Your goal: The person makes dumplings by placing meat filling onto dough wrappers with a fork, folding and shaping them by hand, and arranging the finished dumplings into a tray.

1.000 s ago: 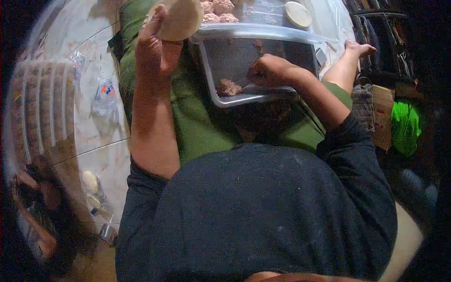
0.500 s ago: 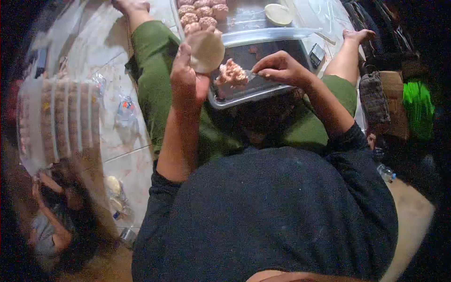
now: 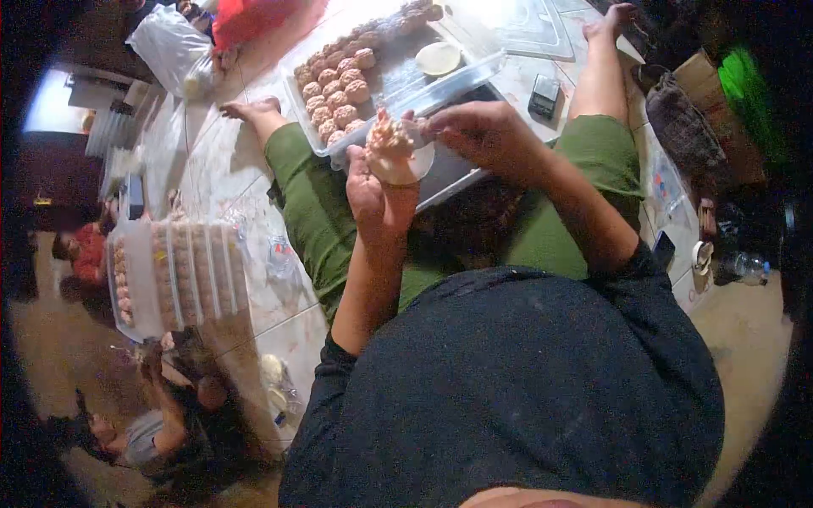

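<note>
My left hand point(image 3: 378, 201) is raised, cupping a round pale dumpling wrapper point(image 3: 417, 169) between thumb and fingers. A lump of pink minced filling point(image 3: 388, 142) rests on that wrapper. Close beside it, my right hand point(image 3: 487, 140) pinches a small utensil at the filling; its shape is mostly hidden. Behind my hands stands a clear plastic container point(image 3: 500, 63) with rows of filled dumplings point(image 3: 339, 89) on its left side. A stack of round wrappers point(image 3: 439, 58) sits in its right part. Under my right forearm is a dark tray point(image 3: 457, 179), partly covered.
A small scale point(image 3: 544, 96) lies on the tiles by my right leg. At left stand stacked clear boxes point(image 3: 190, 275) of dumplings, with another person point(image 3: 157, 432) near them. A plastic bottle point(image 3: 745, 267) lies at far right, and a white bag point(image 3: 174, 51) at upper left.
My right hand has brought the filling from above the dark tray onto the wrapper in my left hand. The wrapper has tipped flatter. The camera view has turned and shifted.
</note>
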A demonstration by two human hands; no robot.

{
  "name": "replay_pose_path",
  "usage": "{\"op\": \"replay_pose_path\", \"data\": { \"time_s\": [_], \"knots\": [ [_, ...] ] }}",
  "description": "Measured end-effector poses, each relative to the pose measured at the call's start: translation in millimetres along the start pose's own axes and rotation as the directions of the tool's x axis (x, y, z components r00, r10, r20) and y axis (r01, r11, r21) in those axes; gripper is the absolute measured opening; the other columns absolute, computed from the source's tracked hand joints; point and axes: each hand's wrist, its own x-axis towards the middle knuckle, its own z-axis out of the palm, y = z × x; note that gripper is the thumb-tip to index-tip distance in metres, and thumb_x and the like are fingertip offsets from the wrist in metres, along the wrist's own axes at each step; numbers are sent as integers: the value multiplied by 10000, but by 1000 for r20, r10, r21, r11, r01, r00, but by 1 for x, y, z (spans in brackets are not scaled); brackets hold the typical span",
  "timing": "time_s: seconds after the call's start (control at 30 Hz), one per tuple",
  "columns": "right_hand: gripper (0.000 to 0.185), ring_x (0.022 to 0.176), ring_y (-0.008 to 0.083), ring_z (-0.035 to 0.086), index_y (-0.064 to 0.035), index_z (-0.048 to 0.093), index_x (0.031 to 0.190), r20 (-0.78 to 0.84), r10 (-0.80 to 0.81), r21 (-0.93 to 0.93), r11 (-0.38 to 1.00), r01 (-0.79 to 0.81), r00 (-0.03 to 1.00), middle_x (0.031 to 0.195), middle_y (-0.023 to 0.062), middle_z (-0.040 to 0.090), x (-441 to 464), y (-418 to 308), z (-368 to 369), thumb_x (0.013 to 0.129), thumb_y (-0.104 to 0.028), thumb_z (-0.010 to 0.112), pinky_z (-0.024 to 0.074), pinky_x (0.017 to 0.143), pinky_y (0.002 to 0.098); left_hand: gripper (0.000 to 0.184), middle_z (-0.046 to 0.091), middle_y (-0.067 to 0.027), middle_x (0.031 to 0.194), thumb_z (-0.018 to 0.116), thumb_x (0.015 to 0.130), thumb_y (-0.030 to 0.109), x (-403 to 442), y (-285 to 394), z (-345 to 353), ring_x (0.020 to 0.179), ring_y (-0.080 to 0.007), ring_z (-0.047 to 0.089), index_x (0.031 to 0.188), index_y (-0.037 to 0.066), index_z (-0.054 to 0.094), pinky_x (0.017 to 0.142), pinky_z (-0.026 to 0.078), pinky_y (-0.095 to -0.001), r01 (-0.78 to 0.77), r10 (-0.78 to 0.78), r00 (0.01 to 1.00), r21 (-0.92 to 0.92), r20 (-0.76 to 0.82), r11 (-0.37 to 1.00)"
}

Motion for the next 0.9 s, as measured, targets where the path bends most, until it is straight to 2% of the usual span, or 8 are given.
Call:
{"op": "replay_pose_path", "data": {
  "time_s": [0.03, 0.13, 0.23, 0.37, 0.6, 0.63, 0.73, 0.9],
  "knots": [
    [175, 607, 169, 581, -66, 621, 965, 7, -29, -120, 992, 29, 1000, 697, 66, 594, -5, -8, 1, 792, -94, 616, 477, 552, 311, 574, 368, -212, 1318, 104, 946, 409, -1, 1, 8, 1206, -322, 380, 1316, 12, 289, 1021, 292, -452, 15, -13, 988, 12, -154, 1000],
    [130, 608, 233, 588, -91, 625, 919, 49, -27, -291, 956, 40, 998, 707, 88, 581, -9, -21, -2, 792, -102, 599, 482, 546, 334, 565, 362, -221, 1319, 113, 948, 404, -11, -9, 18, 1205, -322, 381, 1313, 12, 293, 1020, 296, -449, -9, 20, 998, 165, -65, 986],
    [118, 618, 273, 586, -107, 621, 904, 154, 31, -370, 929, 28, 988, 735, 93, 566, -16, -32, -15, 801, -143, 575, 482, 540, 353, 559, 357, -216, 1322, 133, 952, 385, -15, -12, 11, 1225, -323, 361, 1303, -20, 288, 1027, 291, -453, 53, -47, 985, 31, -163, 998],
    [162, 615, 263, 588, -117, 620, 952, 163, 73, -396, 918, -3, 984, 728, 90, 564, -17, -47, -43, 796, -120, 577, 486, 540, 347, 610, 346, -216, 1329, 147, 942, 427, -16, -6, 4, 1238, -333, 341, 1295, -53, 277, 1037, 274, -463, 39, -56, 990, -133, -126, 990],
    [203, 622, 251, 595, -75, 615, 996, 19, 30, -246, 969, -24, 999, 740, 120, 576, -30, -52, -16, 798, -55, 576, 488, 545, 329, 1021, 316, -274, 1325, 191, 734, 775, -21, -17, 44, 1230, -393, 324, 1298, -72, 269, 1030, 264, -476, -12, 29, 978, 83, -208, 996],
    [231, 630, 284, 591, -104, 607, 994, -9, 52, -234, 971, -53, 999, 732, 129, 569, -36, -53, -5, 771, -73, 559, 493, 554, 360, 1044, 311, -283, 1324, 165, 723, 790, -23, -17, 37, 1233, -399, 315, 1304, -72, 262, 1032, 261, -468, 41, -36, 998, -102, 51, 994],
    [270, 643, 318, 590, -133, 594, 1004, -17, 79, -222, 972, -80, 997, 730, 143, 559, -43, -55, 12, 744, -91, 534, 498, 563, 395, 1018, 310, -290, 1322, 195, 740, 774, -24, -17, 30, 1241, -394, 305, 1303, -71, 264, 1036, 260, -453, 92, -74, 987, -130, 140, 987],
    [253, 651, 305, 596, -106, 595, 1015, 63, 115, -334, 939, -88, 991, 758, 136, 569, -38, -70, -9, 771, -86, 531, 496, 564, 385, 905, 354, -271, 1296, 348, 782, 684, -25, -11, 29, 1208, -371, 359, 1284, -67, 292, 1023, 287, -440, 22, -28, 992, -54, -125, 998]
  ]
}}
